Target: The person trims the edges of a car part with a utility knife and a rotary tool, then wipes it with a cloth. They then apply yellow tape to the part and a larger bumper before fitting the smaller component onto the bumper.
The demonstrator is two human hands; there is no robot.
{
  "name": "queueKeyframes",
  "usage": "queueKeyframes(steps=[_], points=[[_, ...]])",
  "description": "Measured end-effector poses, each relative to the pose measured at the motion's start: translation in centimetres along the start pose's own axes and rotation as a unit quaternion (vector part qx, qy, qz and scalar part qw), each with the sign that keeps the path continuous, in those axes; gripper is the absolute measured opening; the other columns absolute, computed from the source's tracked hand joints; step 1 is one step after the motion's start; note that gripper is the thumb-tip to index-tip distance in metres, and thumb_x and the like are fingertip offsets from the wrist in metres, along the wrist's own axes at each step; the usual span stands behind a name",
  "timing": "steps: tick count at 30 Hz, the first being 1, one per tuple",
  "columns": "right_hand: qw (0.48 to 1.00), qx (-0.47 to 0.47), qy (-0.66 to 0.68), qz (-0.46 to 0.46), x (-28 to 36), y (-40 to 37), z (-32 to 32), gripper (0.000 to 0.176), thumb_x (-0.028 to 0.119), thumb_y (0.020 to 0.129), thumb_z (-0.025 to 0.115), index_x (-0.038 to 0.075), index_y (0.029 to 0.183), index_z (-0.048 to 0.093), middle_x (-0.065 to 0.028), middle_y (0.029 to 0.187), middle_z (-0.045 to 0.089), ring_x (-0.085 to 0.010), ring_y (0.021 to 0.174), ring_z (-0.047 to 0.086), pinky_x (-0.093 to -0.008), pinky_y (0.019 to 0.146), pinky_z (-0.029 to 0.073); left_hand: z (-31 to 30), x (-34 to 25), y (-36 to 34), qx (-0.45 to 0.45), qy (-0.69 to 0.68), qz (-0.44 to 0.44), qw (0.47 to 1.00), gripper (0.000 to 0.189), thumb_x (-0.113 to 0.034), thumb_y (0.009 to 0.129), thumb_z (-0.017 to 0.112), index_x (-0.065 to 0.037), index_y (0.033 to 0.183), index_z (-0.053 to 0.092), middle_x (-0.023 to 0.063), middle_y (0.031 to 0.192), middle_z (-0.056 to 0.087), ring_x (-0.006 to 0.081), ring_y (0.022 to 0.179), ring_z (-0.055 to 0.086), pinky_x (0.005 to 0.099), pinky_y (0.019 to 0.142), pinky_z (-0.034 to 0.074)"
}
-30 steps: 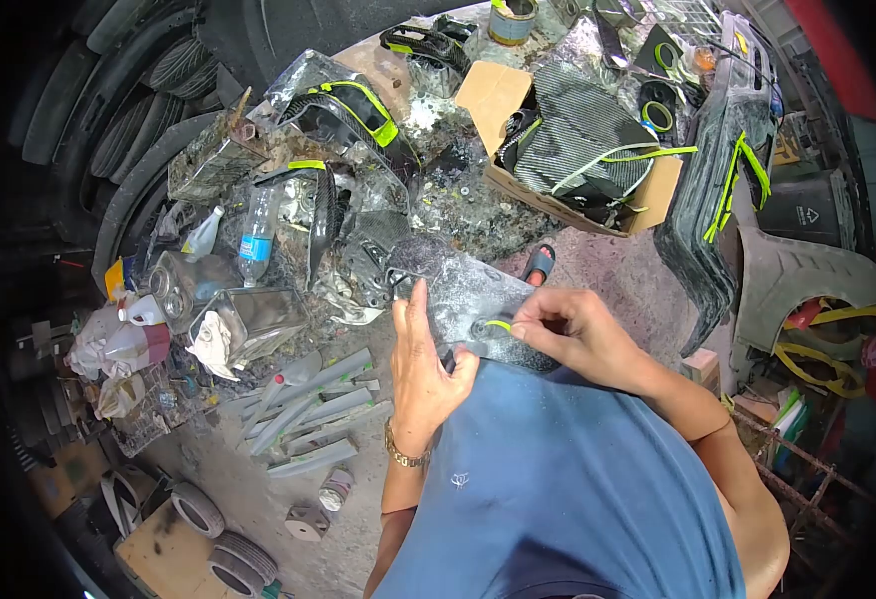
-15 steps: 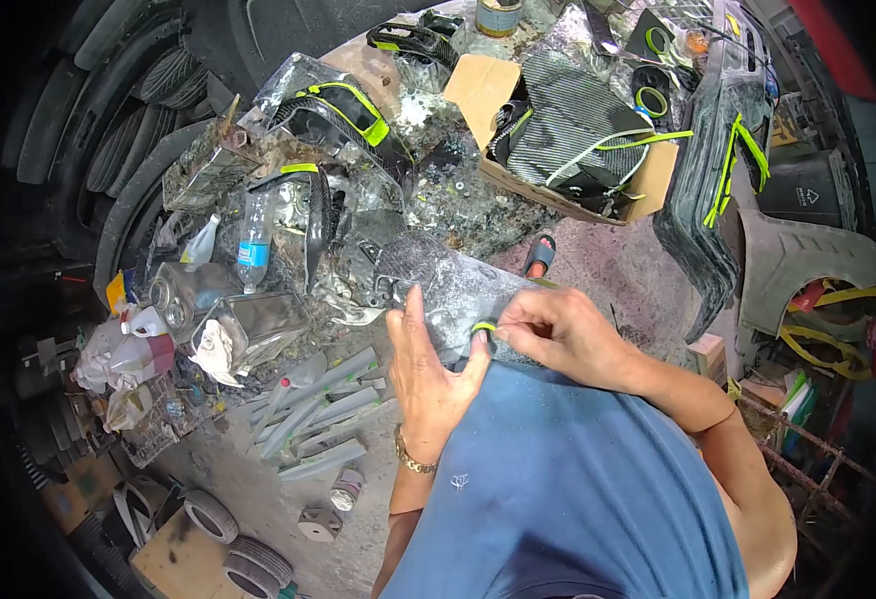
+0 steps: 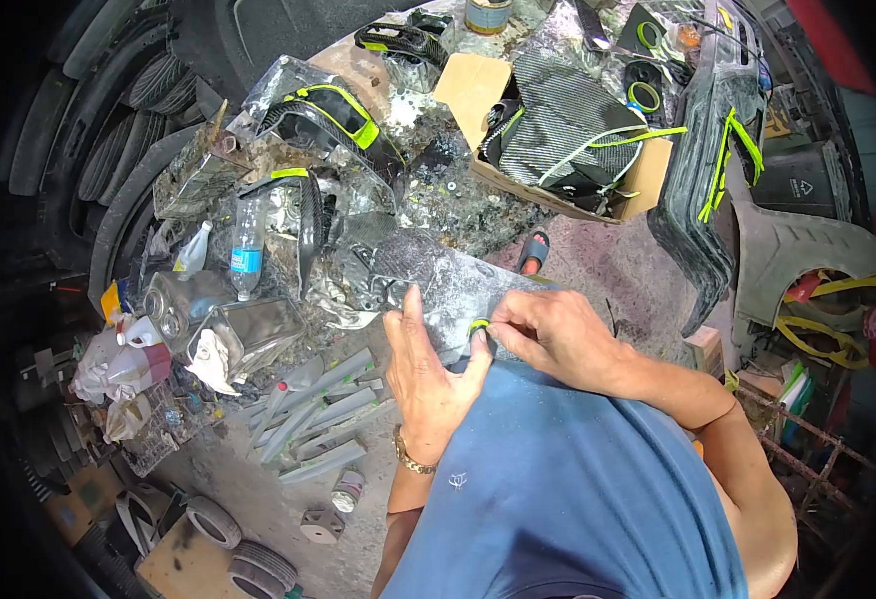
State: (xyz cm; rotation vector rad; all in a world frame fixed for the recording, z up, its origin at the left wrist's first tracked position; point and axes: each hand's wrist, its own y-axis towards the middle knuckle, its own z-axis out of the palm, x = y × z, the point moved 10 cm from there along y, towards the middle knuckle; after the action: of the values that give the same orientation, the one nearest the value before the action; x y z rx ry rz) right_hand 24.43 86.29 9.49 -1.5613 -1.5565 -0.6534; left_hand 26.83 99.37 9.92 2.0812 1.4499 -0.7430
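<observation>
My left hand [image 3: 428, 371] grips the edge of a dusty grey panel [image 3: 458, 285], with the index finger stretched along it and the thumb spread away to the right. The thumb tip presses beside a short, curved strip of yellow-green tape [image 3: 479, 324]. My right hand [image 3: 563, 334] pinches the strip's right end between thumb and forefinger, its other fingers curled. A dark patch shows just under the strip, near both thumbs. A dark woven-looking patch [image 3: 405, 258] lies at the panel's left end.
Ahead, a cardboard box [image 3: 652, 185] holds carbon-weave parts and tape strips. Taped black parts [image 3: 358, 130] lie to its left, near a water bottle [image 3: 247, 255]. Grey strips [image 3: 318, 419] lie at lower left. A long dark bumper-like part [image 3: 692, 220] stands at right; a sandalled foot [image 3: 534, 252] shows beyond the panel.
The surroundings have shifted slightly left in view. My right fingers have moved a little left, closer to my left thumb, still pinching the tape.
</observation>
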Motion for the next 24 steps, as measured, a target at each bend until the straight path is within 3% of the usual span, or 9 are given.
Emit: queueKeyframes(steps=[14, 16, 23, 24], points=[[0.999, -0.017, 0.04, 0.014, -0.7, -0.2, -0.4, 0.012, 0.014, 0.083, 0.063, 0.003, 0.081, 0.058, -0.0126, 0.066, 0.062, -0.0313, 0.059, 0.06, -0.0399, 0.053, 0.045, -0.1, -0.5, 0.6, -0.034, 0.014, 0.003, 0.999, 0.074, -0.021, 0.068, 0.077, 0.001, 0.13, 0.04, 0.0155, 0.092, 0.045, 0.0324, 0.077, 0.053, 0.0416, 0.062, 0.045], [0.999, -0.023, 0.041, 0.011, -0.7, -0.2, -0.5, 0.012, 0.014, 0.083, 0.063, 0.003, 0.081, 0.058, -0.0128, 0.066, 0.062, -0.0313, 0.059, 0.061, -0.0398, 0.053, 0.045, 0.1, 0.1, 0.4, -0.027, -0.033, -0.041, 0.998, 0.072, -0.012, 0.066, 0.077, 0.002, 0.128, 0.042, 0.0178, 0.101, 0.047, 0.0356, 0.093, 0.051, 0.0416, 0.08, 0.044], [0.998, -0.033, 0.057, -0.011, -0.6, -0.7, -0.5, 0.012, 0.014, 0.085, 0.062, 0.003, 0.088, 0.061, -0.0137, 0.068, 0.062, -0.0305, 0.059, 0.061, -0.0388, 0.055, 0.045, 0.4, 0.9, 0.4, -0.03, -0.054, -0.07, 0.996, 0.069, -0.014, 0.066, 0.078, 0.002, 0.124, 0.043, 0.0178, 0.106, 0.049, 0.0344, 0.097, 0.052, 0.0417, 0.085, 0.042], [0.998, -0.033, 0.058, -0.011, -0.2, -0.8, -0.9, 0.012, 0.014, 0.085, 0.062, 0.003, 0.088, 0.061, -0.0137, 0.068, 0.062, -0.0305, 0.059, 0.061, -0.0388, 0.055, 0.045, 0.2, 0.6, 0.6, -0.046, -0.035, -0.041, 0.997, 0.068, -0.018, 0.067, 0.078, 0.001, 0.123, 0.043, 0.0171, 0.1, 0.048, 0.0342, 0.089, 0.053, 0.0418, 0.077, 0.044]])
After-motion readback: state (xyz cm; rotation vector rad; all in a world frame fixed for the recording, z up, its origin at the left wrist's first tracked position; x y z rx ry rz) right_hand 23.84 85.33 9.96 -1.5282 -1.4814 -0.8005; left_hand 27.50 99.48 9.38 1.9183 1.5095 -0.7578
